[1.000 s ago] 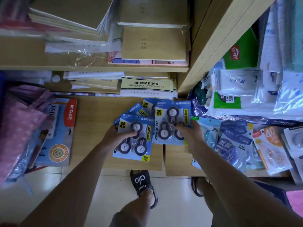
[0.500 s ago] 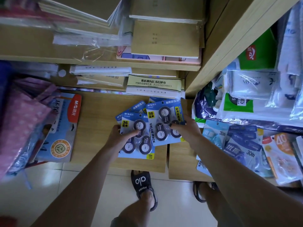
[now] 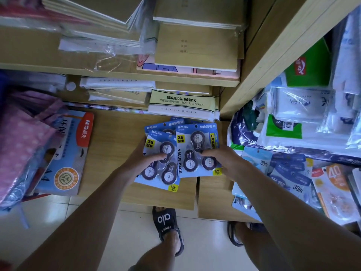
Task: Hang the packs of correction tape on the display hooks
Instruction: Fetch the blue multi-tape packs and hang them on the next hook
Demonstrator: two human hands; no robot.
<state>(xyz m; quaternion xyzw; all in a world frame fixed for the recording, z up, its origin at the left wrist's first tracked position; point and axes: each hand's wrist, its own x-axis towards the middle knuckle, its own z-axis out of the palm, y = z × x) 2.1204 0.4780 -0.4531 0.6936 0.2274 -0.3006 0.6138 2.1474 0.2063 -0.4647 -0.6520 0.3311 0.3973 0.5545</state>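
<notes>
Pale floor tiles [image 3: 58, 227] lie nearest, below the arms, with a foot in a black sandal [image 3: 168, 229] planted under the hands. Just above it, the wooden shelf board [image 3: 115, 145] carries the work.

Over that board the left hand [image 3: 142, 161] grips a small fan of blue correction tape packs [image 3: 162, 169], thumb laid across the front blister and fingers hidden beneath; at least one more card peeks out behind the front one. I'd judge it is collecting several so they can go onto a hook in one trip. The right hand [image 3: 224, 159] pinches a single pack [image 3: 197, 151] by its right edge, thumb on the face, and holds it overlapping the left hand's bundle, as if about to add it. Every card sits header end away from the person, which keeps the hang holes lined up.

No display hook is visible from where I stand, so the hanging itself has not begun.

Left of the left hand, a blue and orange paper ream [image 3: 64, 153] rests on the board beside pink spotted packages [image 3: 21, 132]. Right of the right hand, the next bay is heaped with other tape packs marked 30m [image 3: 283, 173], and clear bags of stationery [image 3: 302, 106] lie piled beyond them.

Past the hands, banded notebook bundles [image 3: 181, 103] sit at the back of the board. Farthest off, the upper shelf [image 3: 117, 72] holds stacked brown exercise books [image 3: 197, 44], some in plastic wrap.
</notes>
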